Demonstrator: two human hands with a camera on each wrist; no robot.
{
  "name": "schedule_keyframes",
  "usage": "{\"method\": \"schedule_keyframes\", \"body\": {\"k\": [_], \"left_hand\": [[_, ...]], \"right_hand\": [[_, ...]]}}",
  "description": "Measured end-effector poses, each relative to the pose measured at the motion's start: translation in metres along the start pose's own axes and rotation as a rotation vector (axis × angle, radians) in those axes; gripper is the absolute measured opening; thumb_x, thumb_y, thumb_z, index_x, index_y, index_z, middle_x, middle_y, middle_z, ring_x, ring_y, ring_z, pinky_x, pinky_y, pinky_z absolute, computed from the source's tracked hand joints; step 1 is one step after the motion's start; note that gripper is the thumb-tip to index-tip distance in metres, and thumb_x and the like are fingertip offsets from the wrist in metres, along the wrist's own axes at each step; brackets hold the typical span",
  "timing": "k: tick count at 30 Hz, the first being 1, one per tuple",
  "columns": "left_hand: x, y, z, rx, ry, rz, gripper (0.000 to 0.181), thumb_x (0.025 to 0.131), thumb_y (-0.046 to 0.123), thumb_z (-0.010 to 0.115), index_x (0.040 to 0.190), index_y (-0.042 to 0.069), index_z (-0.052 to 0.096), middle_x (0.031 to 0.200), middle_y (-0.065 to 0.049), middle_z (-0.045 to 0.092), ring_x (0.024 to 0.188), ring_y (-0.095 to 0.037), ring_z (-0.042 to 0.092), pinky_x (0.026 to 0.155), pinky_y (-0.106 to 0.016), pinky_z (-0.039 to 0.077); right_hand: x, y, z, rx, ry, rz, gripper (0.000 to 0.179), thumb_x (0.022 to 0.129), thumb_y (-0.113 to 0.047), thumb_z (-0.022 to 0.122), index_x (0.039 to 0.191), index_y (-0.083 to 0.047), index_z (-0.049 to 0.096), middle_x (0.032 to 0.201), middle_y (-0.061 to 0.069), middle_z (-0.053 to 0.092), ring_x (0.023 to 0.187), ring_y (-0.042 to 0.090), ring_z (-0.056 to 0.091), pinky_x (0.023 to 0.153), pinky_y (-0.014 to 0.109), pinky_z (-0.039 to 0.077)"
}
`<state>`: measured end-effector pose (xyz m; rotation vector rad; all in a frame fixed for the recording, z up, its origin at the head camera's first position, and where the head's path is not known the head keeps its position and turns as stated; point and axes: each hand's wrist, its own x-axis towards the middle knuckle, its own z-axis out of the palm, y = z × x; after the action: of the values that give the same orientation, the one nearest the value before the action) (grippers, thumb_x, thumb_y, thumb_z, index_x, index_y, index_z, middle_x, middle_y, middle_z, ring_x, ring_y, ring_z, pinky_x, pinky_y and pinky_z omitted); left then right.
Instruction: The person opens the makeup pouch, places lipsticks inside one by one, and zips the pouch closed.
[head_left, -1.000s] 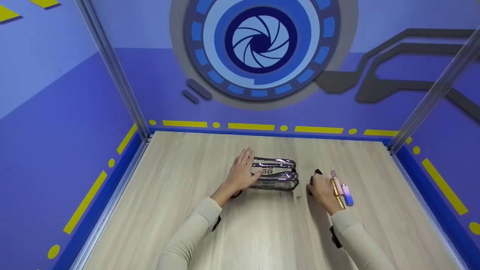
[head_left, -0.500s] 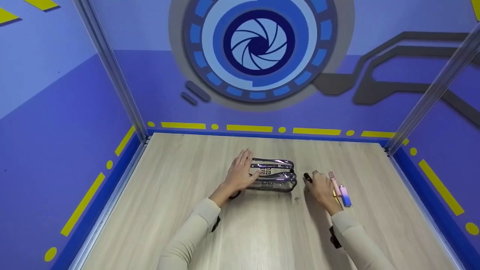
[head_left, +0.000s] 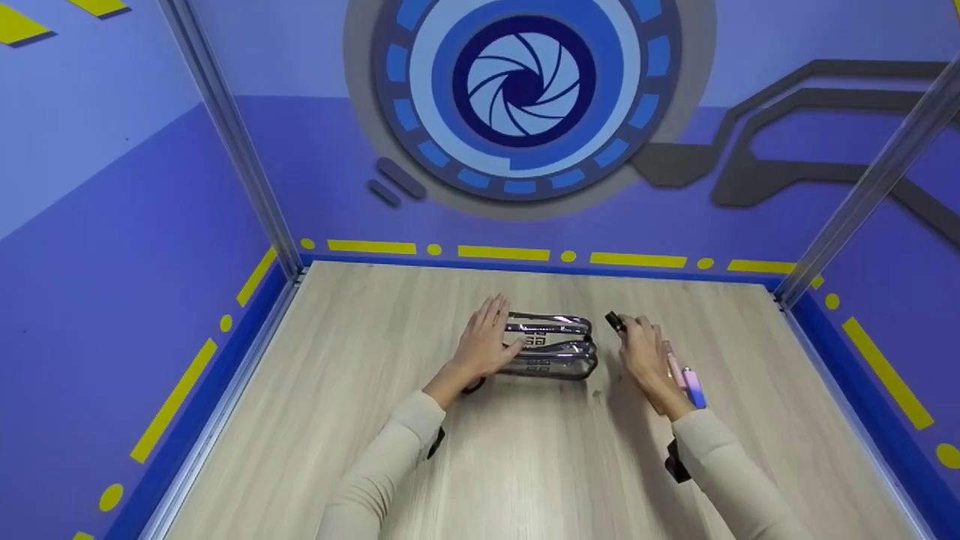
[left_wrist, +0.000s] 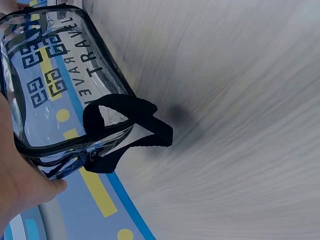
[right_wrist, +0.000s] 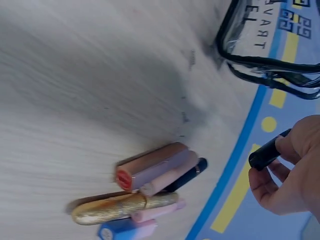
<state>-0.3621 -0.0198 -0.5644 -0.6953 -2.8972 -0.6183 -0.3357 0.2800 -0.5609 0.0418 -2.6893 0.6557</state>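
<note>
A clear, black-edged travel pouch (head_left: 559,367) lies on the table, printed with dark lettering (left_wrist: 87,57). My left hand (head_left: 480,343) lies across its left end with straight fingers, the thumb spread over the top. In the left wrist view a black strap loop (left_wrist: 160,131) sticks out from that end. To the pouch's right, my right hand (head_left: 642,351) pinches a small black cosmetic tube (right_wrist: 265,154) between thumb and fingers, raised over the table. Its dark end (head_left: 615,321) points away to the upper left in the head view.
Beside the right wrist lie several cosmetics: a gold tube (right_wrist: 112,207), a brownish lipstick box (right_wrist: 152,165), a pale pink tube (right_wrist: 172,175), another black tube (right_wrist: 189,174) and a pink-to-blue tube (head_left: 694,386). Blue panels (head_left: 637,225) wall the table (head_left: 375,337) at back and sides.
My right hand has picked up the black tube from among the cosmetics and lifted it forward, away from the group. My left hand and the pouch have stayed in place.
</note>
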Motion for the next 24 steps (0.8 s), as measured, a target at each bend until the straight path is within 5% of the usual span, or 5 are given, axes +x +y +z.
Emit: {"method": "schedule_keyframes", "body": {"k": [15,24], "left_hand": [[0.001,0.0,0.0,0.001,0.019,0.007,0.08,0.103,0.048,0.048,0.161,-0.001,0.022,0.171,-0.016,0.02,0.159,-0.036,0.019,0.128,-0.053,0.022],[0.001,0.001,0.001,0.011,-0.017,0.004,0.081,0.104,0.051,0.043,0.163,0.001,0.017,0.172,-0.015,0.015,0.159,-0.036,0.015,0.128,-0.053,0.02]], "right_hand": [[0.008,-0.047,-0.012,0.182,0.02,-0.212,0.021,0.092,0.003,0.068,0.113,0.001,0.071,0.104,0.021,0.072,0.099,0.04,0.068,0.084,0.055,0.056],[0.002,-0.068,-0.003,0.146,-0.002,-0.422,0.016,0.089,0.005,0.071,0.104,-0.001,0.074,0.101,0.016,0.073,0.097,0.036,0.067,0.087,0.052,0.055]]}}
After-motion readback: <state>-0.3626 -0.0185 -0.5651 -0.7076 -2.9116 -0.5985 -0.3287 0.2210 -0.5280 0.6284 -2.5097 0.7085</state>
